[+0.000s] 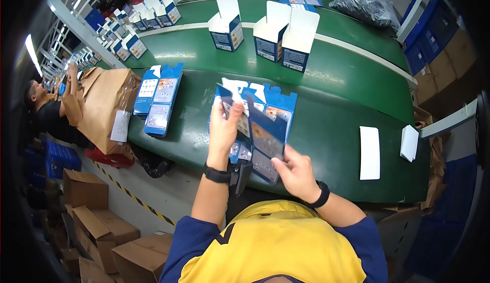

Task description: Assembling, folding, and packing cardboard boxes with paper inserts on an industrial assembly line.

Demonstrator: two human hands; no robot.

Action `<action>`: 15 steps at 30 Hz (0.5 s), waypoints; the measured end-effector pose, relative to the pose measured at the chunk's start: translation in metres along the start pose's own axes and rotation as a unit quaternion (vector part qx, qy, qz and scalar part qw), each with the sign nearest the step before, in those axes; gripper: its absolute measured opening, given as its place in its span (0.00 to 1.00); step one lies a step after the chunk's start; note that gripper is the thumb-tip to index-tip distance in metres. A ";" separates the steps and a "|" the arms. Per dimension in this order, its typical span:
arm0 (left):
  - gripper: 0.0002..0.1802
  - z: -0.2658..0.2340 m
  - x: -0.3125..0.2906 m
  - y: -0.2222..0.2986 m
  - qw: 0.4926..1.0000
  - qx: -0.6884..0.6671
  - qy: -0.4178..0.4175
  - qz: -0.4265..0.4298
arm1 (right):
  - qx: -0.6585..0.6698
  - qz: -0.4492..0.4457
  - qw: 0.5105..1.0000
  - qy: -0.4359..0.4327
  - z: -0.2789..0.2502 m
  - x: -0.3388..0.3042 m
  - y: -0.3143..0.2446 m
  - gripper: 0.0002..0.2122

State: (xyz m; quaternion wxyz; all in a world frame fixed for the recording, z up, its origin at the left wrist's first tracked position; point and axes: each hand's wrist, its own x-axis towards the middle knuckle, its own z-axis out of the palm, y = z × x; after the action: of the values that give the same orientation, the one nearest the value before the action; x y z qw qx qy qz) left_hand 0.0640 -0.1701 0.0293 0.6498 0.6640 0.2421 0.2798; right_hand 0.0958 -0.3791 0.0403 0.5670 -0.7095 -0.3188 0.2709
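Observation:
Between my two hands is a flat blue printed carton blank (266,135), partly blurred by motion and tilted above the green table. My left hand (223,127) grips its left side near the top flaps, thumb pointing up. Lower down, my right hand (295,173) pinches the right edge with the thumb on the printed face. Beneath lies a stack of similar flat blanks (287,101), partly hidden by the held one. Another pile of flat blanks (158,101) rests to the left on the same table.
Three open upright boxes (226,32) stand on the green belt (184,53) ahead, with many more at far left. White folded sheets (370,152) lie at right. A large brown paper sack (104,104) and a person (46,104) are at left. Cardboard cartons (102,227) fill the floor lower left.

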 end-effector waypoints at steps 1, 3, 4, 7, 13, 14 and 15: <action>0.32 0.008 -0.009 0.020 0.996 -0.085 -0.006 0.029 | -0.024 -0.049 0.998 -0.031 -0.006 -0.007 -0.013 0.23; 0.31 0.008 -0.016 0.028 0.990 -0.104 -0.079 0.051 | -0.033 -0.134 0.990 -0.011 -0.010 -0.008 -0.013 0.26; 0.30 0.008 -0.019 0.034 0.985 -0.105 -0.128 0.058 | -0.042 -0.220 0.975 0.007 -0.012 -0.007 -0.014 0.31; 0.39 0.029 -0.036 0.048 0.977 -0.112 -0.182 -0.009 | -0.008 -0.293 0.956 0.007 -0.018 -0.009 -0.017 0.44; 0.54 0.030 -0.071 0.048 0.823 -0.073 -0.563 -0.012 | 0.201 -0.186 0.949 0.156 -0.041 0.014 0.008 0.70; 0.61 0.043 -0.074 0.053 0.821 -0.037 -0.567 0.065 | 0.169 -0.199 0.951 0.168 -0.046 0.016 0.019 0.71; 0.64 0.047 -0.073 0.056 0.810 -0.039 -0.581 0.072 | 0.173 -0.196 0.948 0.181 -0.046 0.015 0.026 0.72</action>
State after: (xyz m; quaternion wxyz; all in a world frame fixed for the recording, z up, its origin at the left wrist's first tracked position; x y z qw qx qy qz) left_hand 0.0407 -0.2567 0.0813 0.6730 0.6920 -0.2400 -0.1028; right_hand 0.1435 -0.4003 0.0243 0.7712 -0.5609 -0.2921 0.0724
